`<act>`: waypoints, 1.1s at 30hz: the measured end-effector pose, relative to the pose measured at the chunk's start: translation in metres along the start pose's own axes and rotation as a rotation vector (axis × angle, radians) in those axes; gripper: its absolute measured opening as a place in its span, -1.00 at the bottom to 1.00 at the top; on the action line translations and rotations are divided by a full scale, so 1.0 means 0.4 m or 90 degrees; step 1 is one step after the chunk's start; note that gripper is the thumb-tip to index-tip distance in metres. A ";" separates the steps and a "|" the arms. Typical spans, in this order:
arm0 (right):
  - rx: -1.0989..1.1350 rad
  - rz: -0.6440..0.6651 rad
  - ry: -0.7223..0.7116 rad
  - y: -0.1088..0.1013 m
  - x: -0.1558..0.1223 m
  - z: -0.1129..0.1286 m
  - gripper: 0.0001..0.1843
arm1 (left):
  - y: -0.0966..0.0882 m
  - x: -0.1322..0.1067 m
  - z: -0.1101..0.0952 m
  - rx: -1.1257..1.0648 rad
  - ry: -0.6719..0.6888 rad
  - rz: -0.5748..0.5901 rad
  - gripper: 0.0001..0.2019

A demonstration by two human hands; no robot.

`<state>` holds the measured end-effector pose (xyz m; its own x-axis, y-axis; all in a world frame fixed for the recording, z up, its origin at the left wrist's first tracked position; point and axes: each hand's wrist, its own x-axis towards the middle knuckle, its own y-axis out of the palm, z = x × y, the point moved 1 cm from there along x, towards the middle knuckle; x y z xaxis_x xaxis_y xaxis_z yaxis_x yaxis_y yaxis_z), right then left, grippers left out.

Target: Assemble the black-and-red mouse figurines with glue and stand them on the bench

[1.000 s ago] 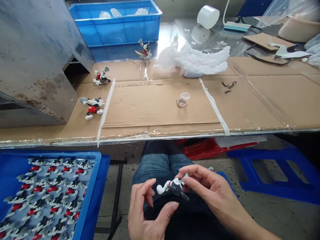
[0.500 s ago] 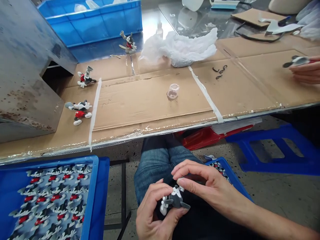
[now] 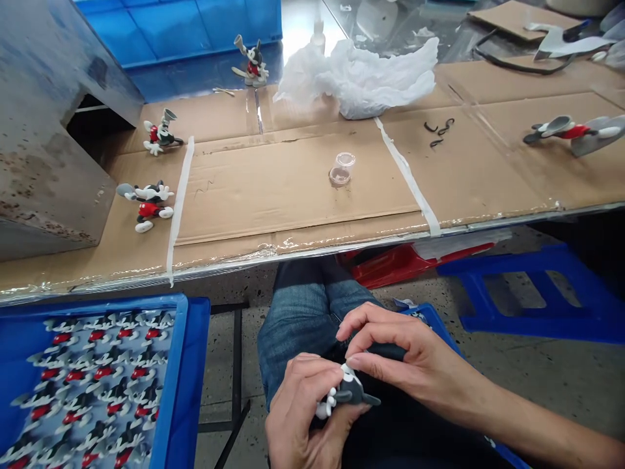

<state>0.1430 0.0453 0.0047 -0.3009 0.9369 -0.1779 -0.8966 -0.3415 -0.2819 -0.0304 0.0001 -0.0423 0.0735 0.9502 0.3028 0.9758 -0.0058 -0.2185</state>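
Observation:
My left hand (image 3: 310, 407) is wrapped round a mouse figurine (image 3: 351, 385) with a dark head and ears and a white face, held low over my lap. Its body is mostly hidden by my fingers. My right hand (image 3: 390, 345) comes in from the right, with thumb and index fingertips pinched together at the white face. Whether a small piece sits between those fingertips is too hidden to tell. A dark rod-like shape (image 3: 388, 352) shows behind the right fingers; I cannot make out what it is.
On the cardboard-covered table (image 3: 273, 189) stand mouse figurines (image 3: 151, 202), a clear little cup (image 3: 342, 169), dark curled bits (image 3: 438, 132) and crumpled white plastic (image 3: 371, 78). Another figurine (image 3: 573, 130) is at the right. A blue tray (image 3: 183, 365) of figurines is at lower left; a blue stool (image 3: 527, 293) at right.
The view has shifted slightly. At the right, another person's hand has gone from view, and the figurine it held now shows whole. My right fingertips have closed in on the figurine's face.

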 end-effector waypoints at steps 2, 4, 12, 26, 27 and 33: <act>0.017 0.010 -0.008 0.001 -0.001 0.002 -0.79 | -0.004 -0.001 -0.001 0.006 0.028 0.042 -0.71; 0.047 0.019 -0.007 0.004 -0.004 0.004 -0.78 | -0.002 -0.009 -0.002 0.001 0.053 0.038 -0.69; 0.145 0.015 0.085 0.030 -0.021 -0.010 -0.73 | 0.018 -0.030 -0.014 0.025 0.003 -0.043 -0.81; 0.143 -0.010 0.146 0.025 -0.028 -0.021 -0.67 | 0.016 -0.023 -0.015 -0.105 -0.166 -0.085 -0.78; 0.144 -0.006 0.154 0.026 -0.028 -0.023 -0.68 | 0.015 -0.023 -0.016 -0.103 -0.177 -0.088 -0.78; 0.152 0.009 0.155 0.028 -0.025 -0.028 -0.73 | 0.016 -0.028 -0.017 -0.093 -0.215 -0.092 -0.78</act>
<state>0.1396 0.0311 -0.0073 -0.2527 0.8772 -0.4081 -0.9524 -0.2999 -0.0549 -0.0238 -0.0127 -0.0408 -0.1142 0.9934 -0.0067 0.9920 0.1137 -0.0544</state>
